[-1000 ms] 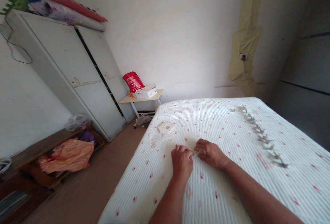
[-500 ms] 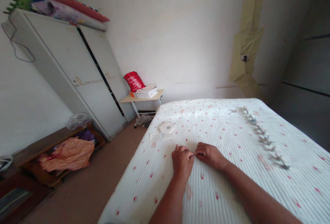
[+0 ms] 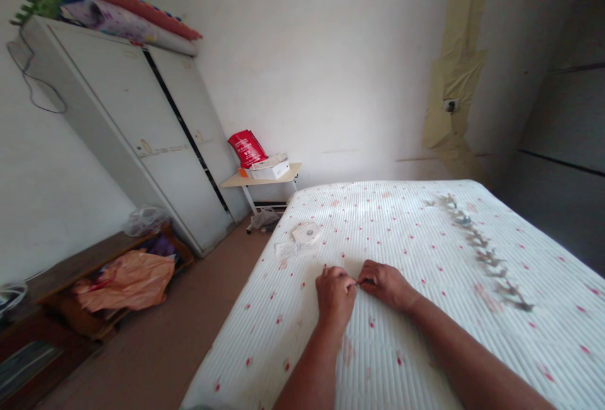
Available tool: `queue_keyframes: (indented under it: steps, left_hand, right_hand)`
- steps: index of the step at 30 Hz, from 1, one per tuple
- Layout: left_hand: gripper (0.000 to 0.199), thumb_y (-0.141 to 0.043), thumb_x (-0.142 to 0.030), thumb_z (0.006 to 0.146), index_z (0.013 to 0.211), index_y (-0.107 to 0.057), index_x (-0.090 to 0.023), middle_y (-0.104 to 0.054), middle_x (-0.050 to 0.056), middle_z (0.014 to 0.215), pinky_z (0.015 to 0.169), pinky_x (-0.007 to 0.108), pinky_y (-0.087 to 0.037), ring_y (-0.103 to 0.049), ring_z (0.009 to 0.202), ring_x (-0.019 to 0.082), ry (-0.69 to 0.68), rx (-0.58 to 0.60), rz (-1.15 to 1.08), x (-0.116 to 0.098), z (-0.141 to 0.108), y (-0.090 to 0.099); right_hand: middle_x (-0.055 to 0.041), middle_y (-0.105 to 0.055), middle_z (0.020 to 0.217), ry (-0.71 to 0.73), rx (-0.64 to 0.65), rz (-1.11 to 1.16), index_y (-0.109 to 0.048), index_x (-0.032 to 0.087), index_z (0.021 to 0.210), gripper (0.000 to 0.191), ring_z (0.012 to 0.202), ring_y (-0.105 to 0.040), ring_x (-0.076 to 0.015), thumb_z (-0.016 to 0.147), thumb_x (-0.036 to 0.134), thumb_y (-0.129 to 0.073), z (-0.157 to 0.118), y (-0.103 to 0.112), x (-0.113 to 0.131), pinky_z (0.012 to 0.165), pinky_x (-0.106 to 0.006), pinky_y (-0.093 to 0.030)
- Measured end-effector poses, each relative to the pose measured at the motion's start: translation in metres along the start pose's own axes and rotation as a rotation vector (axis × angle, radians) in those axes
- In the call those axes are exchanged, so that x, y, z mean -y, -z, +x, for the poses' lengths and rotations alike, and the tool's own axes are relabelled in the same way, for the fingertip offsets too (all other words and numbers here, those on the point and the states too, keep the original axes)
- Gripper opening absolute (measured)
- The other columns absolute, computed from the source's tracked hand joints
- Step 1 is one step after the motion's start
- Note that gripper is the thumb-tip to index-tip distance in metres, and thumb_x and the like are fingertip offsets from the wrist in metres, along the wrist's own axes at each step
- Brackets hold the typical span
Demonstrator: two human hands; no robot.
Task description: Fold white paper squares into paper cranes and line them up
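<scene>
My left hand (image 3: 335, 290) and my right hand (image 3: 385, 282) are close together over the white quilted bedspread (image 3: 378, 334). The fingers of each are pinched, and the fingertips nearly meet around something tiny and dark that I cannot make out. Just beyond my left hand lies a white packet with a round mark (image 3: 306, 232), beside a clear, printed wrapper (image 3: 288, 250). On the right half of the bed, a line of several small greyish figures (image 3: 483, 251) runs from the far side towards me; their exact shape is blurred.
At the bed's far left corner, a small table (image 3: 231, 181) holds a red bag (image 3: 247, 148) and a white box (image 3: 271, 170). A grey cabinet (image 3: 127, 108) and a low wooden bench with an orange plastic bag (image 3: 127, 281) stand at the left.
</scene>
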State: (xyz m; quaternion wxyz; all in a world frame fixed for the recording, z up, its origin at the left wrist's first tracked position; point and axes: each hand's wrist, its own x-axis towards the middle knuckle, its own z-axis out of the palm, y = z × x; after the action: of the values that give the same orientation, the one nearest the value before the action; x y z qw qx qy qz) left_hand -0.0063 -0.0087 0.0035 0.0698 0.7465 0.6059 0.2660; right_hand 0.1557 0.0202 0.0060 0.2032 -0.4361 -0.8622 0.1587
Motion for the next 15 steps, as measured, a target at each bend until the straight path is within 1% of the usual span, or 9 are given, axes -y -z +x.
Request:
queue_keyframes:
  steps: [6,15]
  left_hand:
    - [0.015,-0.059,-0.017,0.074,0.076,-0.069,-0.028,-0.061,0.000,0.088,0.083,0.030,-0.035,-0.049,0.091,0.016,0.012,-0.002,0.002,-0.0007,-0.0009,-0.0015]
    - [0.014,-0.060,-0.018,0.075,0.076,-0.069,-0.027,-0.061,0.000,0.088,0.081,0.030,-0.035,-0.049,0.091,0.016,0.021,0.010,0.001,0.0001,0.0001,-0.0031]
  right_hand:
    - [-0.0014,-0.060,0.084,-0.009,0.004,-0.019,-0.066,0.021,0.080,0.021,0.076,-0.058,-0.0120,0.083,0.019,-0.046,0.0009,-0.0006,0.0008,0.068,-0.020,-0.040]
    - [-0.0010,-0.059,0.084,-0.009,-0.005,0.015,-0.065,0.022,0.080,0.017,0.075,-0.057,-0.0118,0.081,0.019,-0.048,0.0009,-0.0030,-0.0014,0.065,-0.020,-0.040]
